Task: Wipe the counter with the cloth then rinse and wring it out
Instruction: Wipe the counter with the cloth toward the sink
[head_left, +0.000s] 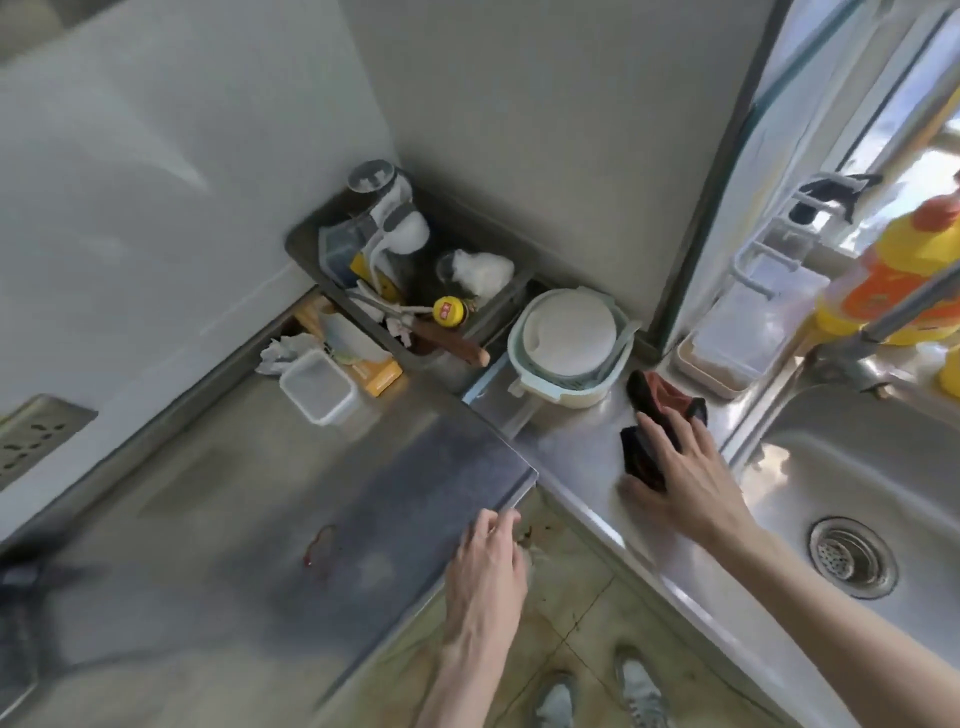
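- Fingers (655, 435) of the right hand (685, 478) lie spread flat, pressing the dark cloth (652, 415) onto the steel counter (566, 447), thumb alongside its near edge.
- Cloth sits at 9 o'clock from the sink (857, 467), at 4 o'clock from the lidded strainer basket (566, 345).
- Left hand (488, 561) rests palm-down, fingers together, curled on the counter's corner edge; forearm reaches from 6 o'clock.
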